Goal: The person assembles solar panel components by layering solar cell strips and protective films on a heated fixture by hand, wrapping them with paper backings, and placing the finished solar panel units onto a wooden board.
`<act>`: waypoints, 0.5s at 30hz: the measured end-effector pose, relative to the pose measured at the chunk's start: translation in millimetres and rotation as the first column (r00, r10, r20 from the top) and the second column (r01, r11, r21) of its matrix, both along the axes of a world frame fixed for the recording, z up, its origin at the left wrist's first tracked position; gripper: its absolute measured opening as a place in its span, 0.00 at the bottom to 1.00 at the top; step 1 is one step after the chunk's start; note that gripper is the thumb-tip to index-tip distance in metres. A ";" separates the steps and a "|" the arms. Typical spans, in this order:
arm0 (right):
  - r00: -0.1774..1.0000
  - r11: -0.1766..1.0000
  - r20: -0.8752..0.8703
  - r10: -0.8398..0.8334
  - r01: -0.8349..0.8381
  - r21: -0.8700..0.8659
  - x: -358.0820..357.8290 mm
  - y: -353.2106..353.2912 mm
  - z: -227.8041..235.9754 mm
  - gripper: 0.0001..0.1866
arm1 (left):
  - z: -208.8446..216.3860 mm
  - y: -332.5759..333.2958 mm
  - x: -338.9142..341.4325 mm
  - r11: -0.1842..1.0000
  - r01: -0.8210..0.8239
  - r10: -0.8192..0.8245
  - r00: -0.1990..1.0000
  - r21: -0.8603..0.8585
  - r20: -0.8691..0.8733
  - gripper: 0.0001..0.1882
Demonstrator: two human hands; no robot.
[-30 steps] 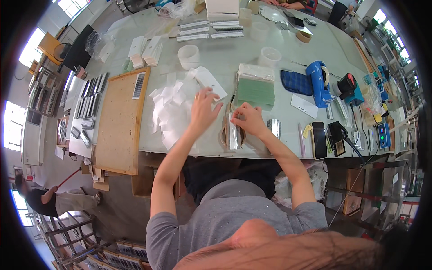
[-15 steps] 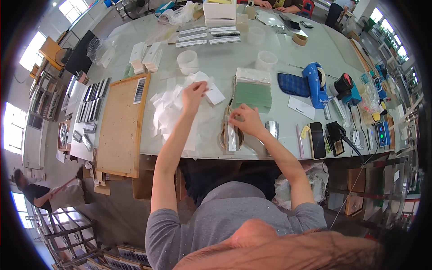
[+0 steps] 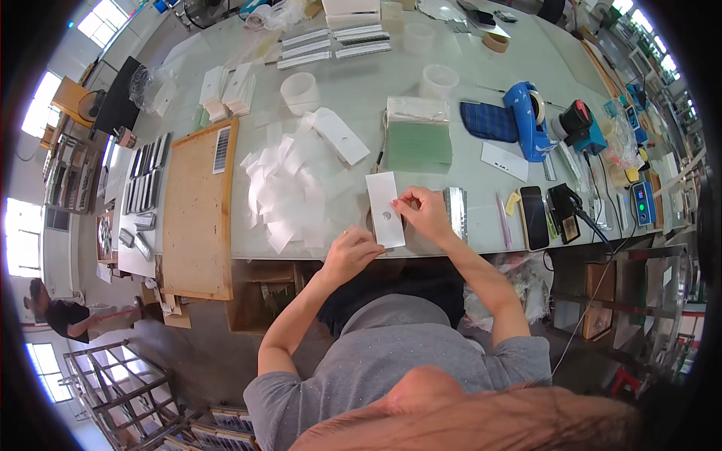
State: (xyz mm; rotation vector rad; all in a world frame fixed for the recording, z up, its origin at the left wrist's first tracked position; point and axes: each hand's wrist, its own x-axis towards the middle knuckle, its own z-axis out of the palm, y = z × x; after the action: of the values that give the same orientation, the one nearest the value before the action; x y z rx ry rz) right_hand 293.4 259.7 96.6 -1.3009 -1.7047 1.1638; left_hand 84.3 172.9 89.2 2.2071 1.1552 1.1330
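Note:
A white rectangular card with a small hole lies near the table's front edge, on top of a round roll that is mostly hidden. My right hand is closed, thumb and fingertips pinching the card's right edge. My left hand is closed too, its fingertips together at the card's lower left corner. Beyond the left hand lies a loose heap of white paper strips, with a small stack of similar white cards beside it. Ahead of the held card sits a pile of green sheets.
At right stand a blue tape dispenser, a blue plaid pouch, a phone and a silver strip bundle. A wood-framed board lies at left. Round translucent tubs and silver strips stand farther back.
My left hand has come back from the card stack to the front edge. A white card now covers the silver strip that lay on the roll, and my right hand pinches it.

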 end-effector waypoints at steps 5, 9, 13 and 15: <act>0.972 0.948 0.229 -0.058 -0.019 0.318 -2.1 -5.6 -4.9 0.11 | -8.3 -1.9 -2.8 0.999 -0.025 0.025 1.000 -0.046 -0.005 0.05; 0.962 0.918 0.263 -0.077 -0.034 0.395 -2.8 -5.7 -7.2 0.10 | -11.5 -1.8 -4.6 0.998 -0.023 0.022 0.999 -0.055 -0.026 0.05; 0.954 0.905 0.286 -0.091 -0.041 0.423 -2.8 -5.4 -7.8 0.10 | -10.2 -0.7 -5.4 0.999 -0.022 0.021 0.999 -0.028 -0.048 0.05; 0.954 0.899 0.284 -0.098 -0.038 0.436 -3.3 -5.8 -8.1 0.10 | -9.8 0.2 -5.5 1.000 -0.017 0.016 0.999 -0.025 -0.050 0.05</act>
State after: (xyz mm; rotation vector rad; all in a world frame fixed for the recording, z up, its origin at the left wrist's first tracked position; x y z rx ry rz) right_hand 290.2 253.9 88.5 -1.2500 -2.0096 0.5260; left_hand 78.9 173.1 79.3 2.2220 1.2039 1.0690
